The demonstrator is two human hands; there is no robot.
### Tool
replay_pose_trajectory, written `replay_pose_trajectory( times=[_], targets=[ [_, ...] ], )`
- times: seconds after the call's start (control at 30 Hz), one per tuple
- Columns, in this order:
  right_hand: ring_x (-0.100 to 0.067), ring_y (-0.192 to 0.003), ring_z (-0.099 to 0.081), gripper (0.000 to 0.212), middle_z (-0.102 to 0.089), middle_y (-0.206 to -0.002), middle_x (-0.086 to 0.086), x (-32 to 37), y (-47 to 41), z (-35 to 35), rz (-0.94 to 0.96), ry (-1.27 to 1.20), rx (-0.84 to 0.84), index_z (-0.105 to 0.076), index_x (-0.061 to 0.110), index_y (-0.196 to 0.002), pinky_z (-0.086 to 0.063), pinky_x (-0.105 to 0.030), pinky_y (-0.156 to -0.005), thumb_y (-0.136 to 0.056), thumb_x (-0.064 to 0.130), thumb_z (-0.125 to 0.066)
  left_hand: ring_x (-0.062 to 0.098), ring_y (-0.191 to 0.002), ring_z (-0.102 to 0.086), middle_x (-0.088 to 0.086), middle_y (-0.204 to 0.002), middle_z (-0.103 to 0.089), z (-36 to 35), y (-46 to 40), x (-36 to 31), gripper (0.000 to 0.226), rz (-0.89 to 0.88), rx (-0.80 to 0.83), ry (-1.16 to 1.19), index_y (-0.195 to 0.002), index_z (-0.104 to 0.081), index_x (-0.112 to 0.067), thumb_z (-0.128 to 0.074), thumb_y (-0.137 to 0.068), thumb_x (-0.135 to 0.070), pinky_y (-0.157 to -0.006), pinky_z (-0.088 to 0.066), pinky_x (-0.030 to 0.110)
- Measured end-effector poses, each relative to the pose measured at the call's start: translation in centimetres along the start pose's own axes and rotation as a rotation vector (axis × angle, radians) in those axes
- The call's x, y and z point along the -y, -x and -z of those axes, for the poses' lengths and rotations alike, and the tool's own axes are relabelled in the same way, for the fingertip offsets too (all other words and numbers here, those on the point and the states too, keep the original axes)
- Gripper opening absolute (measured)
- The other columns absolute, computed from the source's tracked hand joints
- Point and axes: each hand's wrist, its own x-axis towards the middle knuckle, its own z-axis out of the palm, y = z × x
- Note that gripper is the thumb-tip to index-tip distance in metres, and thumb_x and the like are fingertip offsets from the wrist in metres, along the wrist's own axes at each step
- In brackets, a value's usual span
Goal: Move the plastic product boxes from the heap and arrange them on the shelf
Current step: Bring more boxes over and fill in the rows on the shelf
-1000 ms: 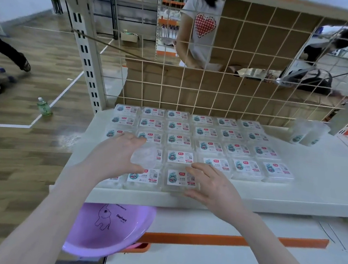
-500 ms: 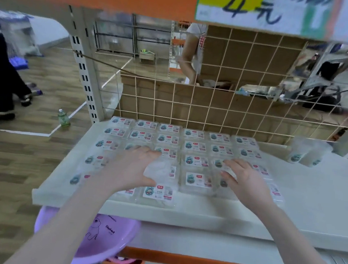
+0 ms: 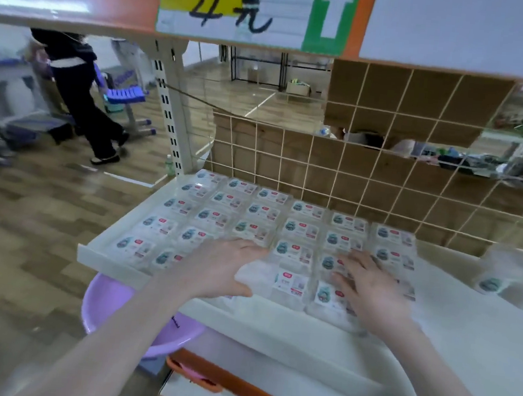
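Since a moment ago my right hand [image 3: 369, 288] has slid right, onto the boxes near the grid's right side. It lies flat, fingers spread. My left hand [image 3: 221, 267] curls round a clear box [image 3: 254, 272] in the front row. The plastic product boxes [image 3: 298, 230] sit in neat rows on the white shelf [image 3: 273, 326], with two loose ones [image 3: 507, 282] apart at the right.

Right hand [image 3: 369, 288] shifted rightward across boxes [image 3: 298, 230].
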Motion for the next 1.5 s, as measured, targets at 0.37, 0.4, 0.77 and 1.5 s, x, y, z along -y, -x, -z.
replay_pose_trajectory(
  times=[0.37, 0.4, 0.77, 1.5],
  targets=[
    [-0.016, -0.131, -0.036, 0.043, -0.039, -0.143, 0.007, -0.3, 0.0, -0.4, 0.022, -0.03, -0.02, -0.045, 0.027, -0.136, -0.035, -0.028, -0.1, -0.096, 0.044, -0.039, 0.01, -0.132, -0.038, -0.009, -0.147, -0.04, 1.1, 0.1, 0.1, 0.069, -0.018, 0.027, 0.045, -0.143, -0.038, -0.028, -0.066, -0.081, -0.039, -0.105, -0.031, 0.025],
    [-0.016, -0.131, -0.036, 0.043, -0.04, -0.142, 0.006, -0.3, 0.0, -0.4, 0.026, -0.032, -0.02, -0.045, 0.027, -0.135, -0.035, -0.029, -0.1, -0.096, 0.044, -0.04, 0.009, -0.131, -0.04, -0.01, -0.146, -0.042, 1.3, 0.2, 0.0, 0.065, -0.01, 0.021, 0.06, -0.141, -0.041, -0.029, -0.066, -0.082, -0.038, -0.105, -0.034, 0.026],
    [-0.019, -0.125, -0.042, 0.039, -0.047, -0.136, 0.004, -0.3, 0.1, -0.5, 0.025, -0.069, -0.052, -0.051, 0.025, -0.131, -0.039, -0.032, -0.094, -0.095, 0.039, -0.045, -0.007, -0.093, -0.053, -0.015, -0.111, -0.063, 4.3, -0.3, 0.5, 0.034, 0.106, -0.069, 0.394, -0.119, -0.065, -0.023, -0.067, -0.085, -0.024, -0.08, -0.037, 0.001],
    [-0.018, -0.12, -0.045, 0.037, -0.051, -0.13, 0.004, -0.5, 0.0, -0.7, 0.021, -0.096, -0.079, -0.056, 0.023, -0.126, -0.041, -0.031, -0.091, -0.093, 0.039, -0.048, 0.014, -0.119, -0.052, -0.002, -0.131, -0.058, 3.0, -1.0, 0.7, 0.037, 0.016, -0.217, 0.198, -0.129, -0.057, -0.018, -0.057, -0.093, -0.026, -0.095, -0.032, 0.017]
  ],
)
